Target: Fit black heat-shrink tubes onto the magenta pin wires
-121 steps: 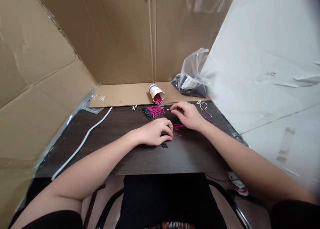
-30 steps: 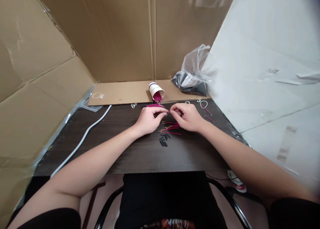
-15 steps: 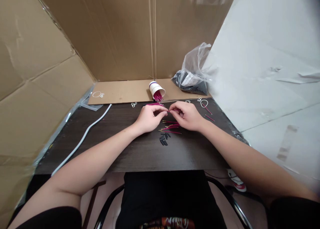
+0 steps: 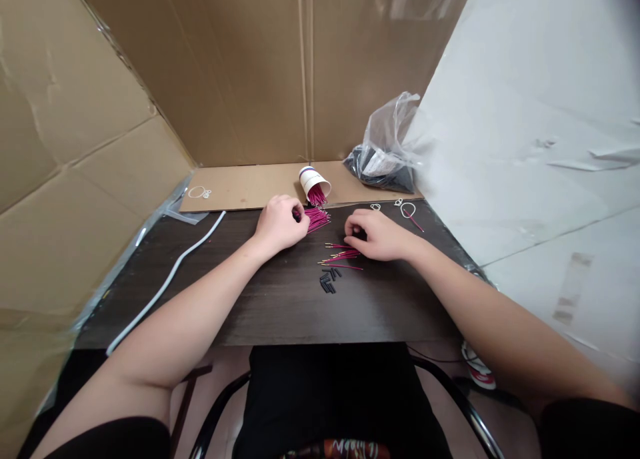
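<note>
My left hand (image 4: 283, 223) rests at the left end of a pile of magenta wires (image 4: 319, 219), its thumb and forefinger curled together in a ring. What lies between those fingertips is too small to make out. To the right, my right hand (image 4: 379, 235) hovers by a smaller group of magenta wires with gold-coloured tips (image 4: 344, 255); its thumb and forefinger are slightly apart, with nothing seen between them. Several short black tubes (image 4: 327, 281) lie just in front of these wires. Behind the pile, a white paper cup (image 4: 311, 177) on its side holds more magenta wires.
A clear plastic bag with dark contents (image 4: 383, 162) sits on the cardboard strip (image 4: 240, 182) at the back. A loose magenta wire and white rubber bands (image 4: 408, 209) lie at the right. A pale tube (image 4: 175, 269) crosses the left of the dark table (image 4: 280, 312). Cardboard walls stand around.
My hands, fingertips together at a wire before, have parted. The left moved left to the wire pile; the right moved slightly right and down, and its fingers loosened.
</note>
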The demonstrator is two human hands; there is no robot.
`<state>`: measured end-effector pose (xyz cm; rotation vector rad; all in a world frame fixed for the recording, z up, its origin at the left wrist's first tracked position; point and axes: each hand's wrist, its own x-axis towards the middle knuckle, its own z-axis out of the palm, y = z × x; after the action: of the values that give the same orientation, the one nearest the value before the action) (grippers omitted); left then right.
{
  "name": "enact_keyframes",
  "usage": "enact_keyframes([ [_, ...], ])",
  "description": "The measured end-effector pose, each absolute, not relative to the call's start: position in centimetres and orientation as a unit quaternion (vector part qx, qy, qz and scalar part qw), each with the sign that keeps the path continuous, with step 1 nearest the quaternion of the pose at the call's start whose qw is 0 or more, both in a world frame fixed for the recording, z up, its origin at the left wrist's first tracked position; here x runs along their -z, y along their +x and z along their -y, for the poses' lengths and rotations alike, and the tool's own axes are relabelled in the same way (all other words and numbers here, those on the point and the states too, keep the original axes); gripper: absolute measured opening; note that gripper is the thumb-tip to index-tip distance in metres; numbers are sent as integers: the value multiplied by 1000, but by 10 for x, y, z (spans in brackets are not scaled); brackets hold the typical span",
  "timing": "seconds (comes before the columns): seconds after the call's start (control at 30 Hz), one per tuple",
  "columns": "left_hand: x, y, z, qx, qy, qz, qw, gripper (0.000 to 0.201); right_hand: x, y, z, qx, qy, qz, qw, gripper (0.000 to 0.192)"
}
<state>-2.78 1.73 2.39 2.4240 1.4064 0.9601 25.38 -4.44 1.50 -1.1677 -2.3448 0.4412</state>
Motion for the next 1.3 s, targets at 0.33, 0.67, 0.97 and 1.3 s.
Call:
enact_keyframes([
  [0.33,-24,-26,-12,-252,830,-496,43,6,-22,246,48,-196,-418,873,159,18],
  [0.67,-23,-10,21,-333,892,-249,175,3,-30,251,51,-215,-389,883,153,8],
  [0.97,-26,-11,30,-229,914,-175,287,6,-18,248,51,-157,-404,893,121,14],
  [1.3,-27,-11,31,-165,935,-118,291,10,-20,247,47,-180,-434,828,307,12],
])
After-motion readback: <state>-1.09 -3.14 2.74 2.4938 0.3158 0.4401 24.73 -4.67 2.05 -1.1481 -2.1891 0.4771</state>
